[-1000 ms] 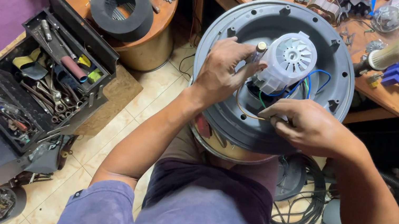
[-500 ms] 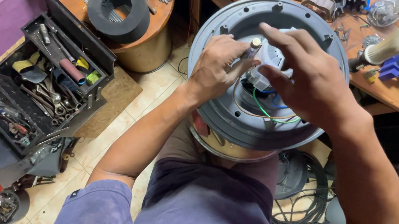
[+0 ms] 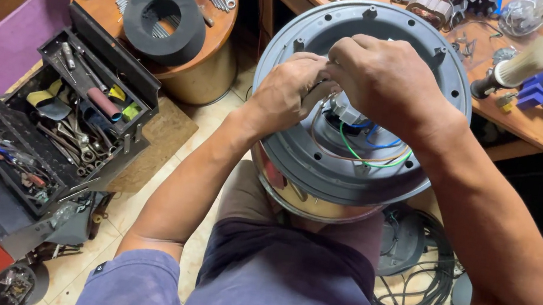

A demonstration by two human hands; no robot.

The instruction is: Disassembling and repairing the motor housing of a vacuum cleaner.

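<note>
Covering the middle of the round grey housing [image 3: 356, 166], both hands now sit together over the motor, whereas a second ago the white ribbed motor cap stood in plain view and the right hand lay lower, near the front rim. The right hand [image 3: 384, 83] has since swung up and across, its back toward the camera, fingers curled down onto the hidden part; whether they pinch anything cannot be told. The left hand [image 3: 288, 93] has stayed at the motor's left side, fingers bent and pressed against the right hand's; the slim tool it held earlier is no longer visible, so its grip cannot be told either. The housing rests on the person's lap, a matte plastic disc with raised bosses around its rim over a shiny metal drum. Thin green, blue and orange wires [image 3: 366, 153] loop out from under the hands. To the left, an open black tool box [image 3: 46, 131] holds greasy metal tools in stepped trays, and a thick black rubber ring [image 3: 165, 23] lies on a round wooden stool top [image 3: 224, 18].
</note>
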